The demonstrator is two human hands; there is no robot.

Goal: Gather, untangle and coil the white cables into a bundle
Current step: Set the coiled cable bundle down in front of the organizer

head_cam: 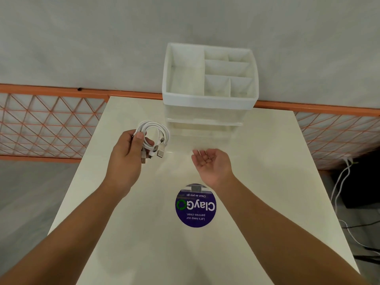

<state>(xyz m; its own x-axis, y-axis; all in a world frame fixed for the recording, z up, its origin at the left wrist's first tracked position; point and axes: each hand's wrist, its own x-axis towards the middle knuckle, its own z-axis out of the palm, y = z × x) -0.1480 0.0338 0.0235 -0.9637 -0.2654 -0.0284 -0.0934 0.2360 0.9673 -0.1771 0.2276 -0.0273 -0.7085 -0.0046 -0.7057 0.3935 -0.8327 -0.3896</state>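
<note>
The white cables (158,130) are wound into one round coil, held up above the cream table (267,161). My left hand (125,159) grips the coil's left side, thumb pressed over the strands. Several metal USB plugs (157,152) hang from the bottom of the coil beside my fingers. My right hand (211,164) hovers to the right of the coil, palm up, fingers loosely curled and holding nothing.
A translucent white desk organiser (209,101) with several top compartments and drawers stands at the table's far edge, just behind the coil. A round purple sticker (195,205) lies mid-table. An orange mesh fence (51,124) runs behind. Loose cables (339,182) hang off to the right.
</note>
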